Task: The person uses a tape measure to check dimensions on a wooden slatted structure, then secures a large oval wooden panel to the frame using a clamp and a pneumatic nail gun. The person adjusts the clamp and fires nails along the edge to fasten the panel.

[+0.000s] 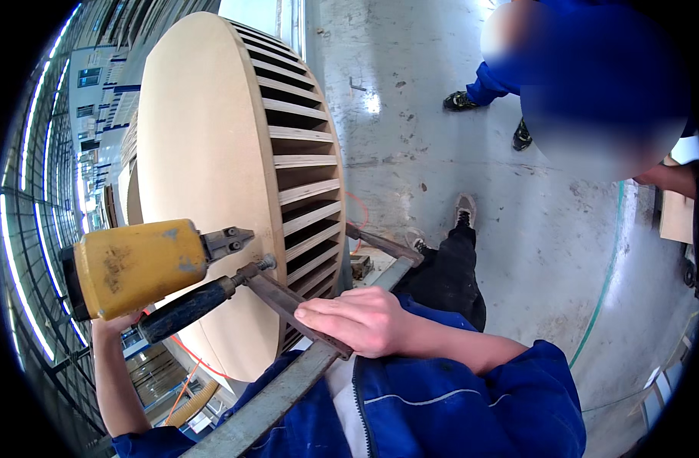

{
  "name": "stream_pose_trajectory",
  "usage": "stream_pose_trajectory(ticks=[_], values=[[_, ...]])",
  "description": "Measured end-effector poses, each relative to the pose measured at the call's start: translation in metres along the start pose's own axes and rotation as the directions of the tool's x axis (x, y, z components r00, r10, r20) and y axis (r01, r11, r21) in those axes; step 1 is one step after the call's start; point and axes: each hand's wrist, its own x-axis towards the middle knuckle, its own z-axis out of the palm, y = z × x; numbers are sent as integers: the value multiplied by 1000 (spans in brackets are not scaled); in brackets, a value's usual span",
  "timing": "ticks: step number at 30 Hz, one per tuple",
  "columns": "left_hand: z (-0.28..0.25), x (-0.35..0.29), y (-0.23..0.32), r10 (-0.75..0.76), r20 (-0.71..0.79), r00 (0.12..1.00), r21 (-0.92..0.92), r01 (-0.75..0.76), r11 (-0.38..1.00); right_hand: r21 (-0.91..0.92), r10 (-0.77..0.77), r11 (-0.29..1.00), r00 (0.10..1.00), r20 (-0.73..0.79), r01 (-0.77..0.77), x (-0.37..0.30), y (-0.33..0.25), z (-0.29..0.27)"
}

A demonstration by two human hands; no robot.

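A yellow-bodied pneumatic nail gun [140, 267] is raised on the left, its dark metal nose over the pale wooden face of a large rounded slatted piece [204, 130]. Below its body, my left hand [114, 324] is closed round it; most of the fingers are hidden. My right hand [365, 317] lies over the jaw arm of a steel bar clamp [285, 389], fingers together and gripping it. The clamp's dark handle [185, 311] points left, and its screw end sits by the panel's edge. Its far jaw reaches past the slatted side.
Another person in blue [601, 84] stands at the upper right. An orange-red hose [188, 353] runs below the wooden piece. A brown cardboard-like box [676, 216] is at the far right. Grey floor [410, 145] with scattered debris extends to the right of the slats.
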Motion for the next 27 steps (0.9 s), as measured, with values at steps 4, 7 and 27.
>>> stream_pose_trajectory(ticks=[4, 7, 27], values=[[7, 2, 1, 4, 7, 1000, 32, -4, 999, 3, -17, 1000, 1000, -23, 17, -1, 0, 2], [11, 3, 1, 6, 12, 1000, 51, -6, 999, 2, -17, 1000, 1000, -16, 17, -1, 0, 2], [16, 13, 9, 14, 15, 1000, 115, -15, 993, 13, -12, 1000, 999, -30, 13, -1, 0, 1]])
